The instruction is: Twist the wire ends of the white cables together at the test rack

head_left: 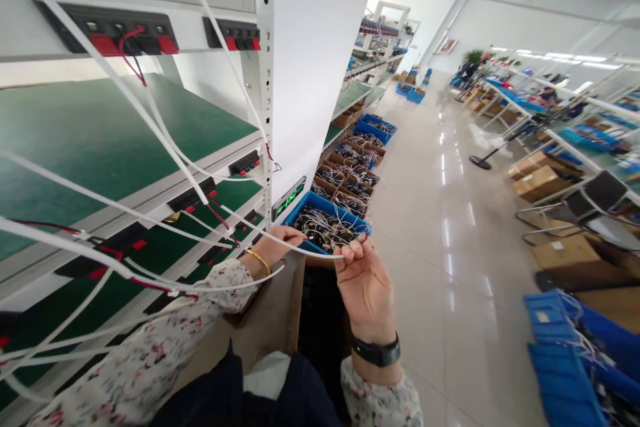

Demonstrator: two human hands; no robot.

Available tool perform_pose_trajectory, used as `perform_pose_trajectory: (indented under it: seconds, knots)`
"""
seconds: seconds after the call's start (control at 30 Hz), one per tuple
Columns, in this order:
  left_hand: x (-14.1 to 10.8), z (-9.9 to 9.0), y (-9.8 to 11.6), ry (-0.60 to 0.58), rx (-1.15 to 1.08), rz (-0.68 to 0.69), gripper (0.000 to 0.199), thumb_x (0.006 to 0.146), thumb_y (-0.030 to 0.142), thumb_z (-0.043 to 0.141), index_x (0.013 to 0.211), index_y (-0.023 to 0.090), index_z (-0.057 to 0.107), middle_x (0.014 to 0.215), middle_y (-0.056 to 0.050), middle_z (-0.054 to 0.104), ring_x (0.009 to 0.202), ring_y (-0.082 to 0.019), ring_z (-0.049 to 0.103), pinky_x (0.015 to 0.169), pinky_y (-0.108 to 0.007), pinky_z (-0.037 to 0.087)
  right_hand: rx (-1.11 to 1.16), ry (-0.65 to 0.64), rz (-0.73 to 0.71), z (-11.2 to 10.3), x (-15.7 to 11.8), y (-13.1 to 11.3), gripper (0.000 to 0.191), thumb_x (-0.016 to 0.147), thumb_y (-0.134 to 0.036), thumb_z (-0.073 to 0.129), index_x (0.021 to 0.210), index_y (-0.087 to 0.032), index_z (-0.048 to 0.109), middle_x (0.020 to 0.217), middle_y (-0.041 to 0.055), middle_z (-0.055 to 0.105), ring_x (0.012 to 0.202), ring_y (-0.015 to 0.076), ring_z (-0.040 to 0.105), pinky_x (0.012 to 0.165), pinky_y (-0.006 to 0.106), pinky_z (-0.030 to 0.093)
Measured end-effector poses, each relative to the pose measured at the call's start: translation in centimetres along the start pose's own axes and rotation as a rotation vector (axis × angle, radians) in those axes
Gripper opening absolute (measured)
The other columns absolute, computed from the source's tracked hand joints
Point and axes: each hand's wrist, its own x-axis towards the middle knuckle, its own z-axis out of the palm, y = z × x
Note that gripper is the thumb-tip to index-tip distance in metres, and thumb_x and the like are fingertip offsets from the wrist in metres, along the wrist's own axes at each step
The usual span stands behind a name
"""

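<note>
My right hand [365, 280], wearing a black wristband, is closed in a pinch on the end of a white cable [300, 248]. From there the cable runs left across to the rack. My left hand [275, 247], with a gold bangle at the wrist, has its fingertips pressed together just behind that cable; a small dark tip shows at them, too small to name. On the rack beside my left arm are black terminal blocks with red levers [193, 195], with thin red and black wires and several more white cables hanging out.
A blue crate [325, 203] of tangled cables stands just beyond my hands, beside a display with green digits [290, 199]. Cardboard boxes [345, 180] of cables line the floor behind it. Shelves with green boards [120, 133] rise at left. Blue bins [555, 360] lie at lower right.
</note>
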Motion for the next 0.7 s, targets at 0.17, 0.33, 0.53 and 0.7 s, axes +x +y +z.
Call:
perform_pose_trajectory:
  seconds: [0.17,0.33,0.53,0.7]
  knots:
    - [-0.9,-2.0,0.3,0.125,-0.281,-0.076,0.040,0.079,0.041,0.048,0.091,0.008,0.066,0.054,0.000,0.055,0.041,-0.007,0.043,0.040,-0.019,0.032,-0.146,0.052,0.170,-1.4,0.3,2.1,0.013,0.071,-0.023,0.072,0.076,-0.017,0.061,0.061,-0.0037,0.059,0.057,0.0094,0.057,0.067,0.027,0.055]
    - [-3.6,-3.5,1.3,0.192,-0.382,-0.131,0.037,0.074,0.040,0.059,0.094,0.010,0.067,0.066,-0.004,0.064,0.049,-0.009,0.049,0.045,-0.019,0.036,-0.308,0.003,0.230,-1.3,0.5,4.8,0.018,0.069,-0.026,0.073,0.070,-0.015,0.058,0.056,-0.0028,0.058,0.047,0.0092,0.054,0.053,0.024,0.052]
    - [-5.4,-4.2,2.5,0.299,-0.385,-0.168,0.030,0.072,0.036,0.062,0.088,0.012,0.071,0.077,-0.006,0.070,0.063,-0.014,0.058,0.056,-0.022,0.043,-0.408,-0.021,0.220,-0.1,0.9,6.4,0.021,0.067,-0.029,0.073,0.071,-0.016,0.058,0.050,-0.0048,0.054,0.040,0.0078,0.049,0.051,0.026,0.051]
    - [-6.4,-4.5,2.8,0.298,-0.399,-0.143,0.035,0.076,0.036,0.057,0.094,0.008,0.068,0.045,0.004,0.049,0.043,-0.008,0.043,0.045,-0.020,0.034,-0.467,-0.035,0.215,0.5,1.1,7.0,0.022,0.066,-0.030,0.073,0.070,-0.015,0.059,0.051,-0.0036,0.056,0.041,0.0092,0.052,0.054,0.027,0.052]
